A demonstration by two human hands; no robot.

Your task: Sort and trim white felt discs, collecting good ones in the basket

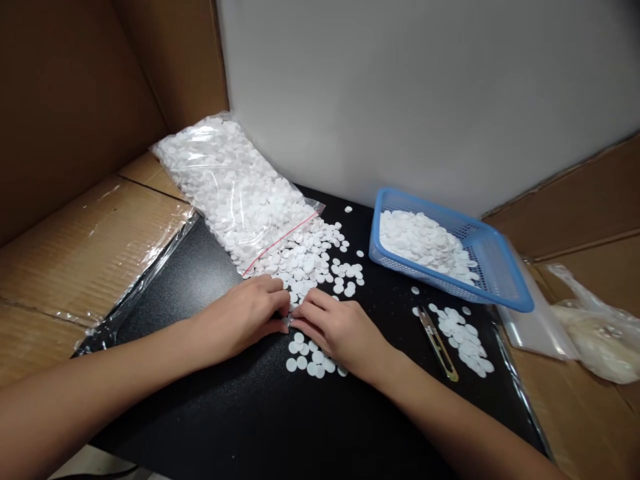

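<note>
My left hand (253,310) and my right hand (343,327) meet fingertip to fingertip over the black table. Their fingers are pinched together on a small white disc (287,321), mostly hidden by the fingertips. Just beyond them, a heap of white discs (305,257) spills from the mouth of a clear zip bag (225,180) with a red seal line. That bag lies tilted and is full of the same discs. Nearer to me, beside the right hand, a loose group of discs (313,360) lies flat on the table.
At the right stands a blue plastic basket (500,257), partly filled with white discs. Thread snips (439,347) lie in front of it, by another pile of discs (467,340). Clear plastic bags (600,333) rest at the far right. Cardboard (90,247) and a white wall (425,100) surround the table.
</note>
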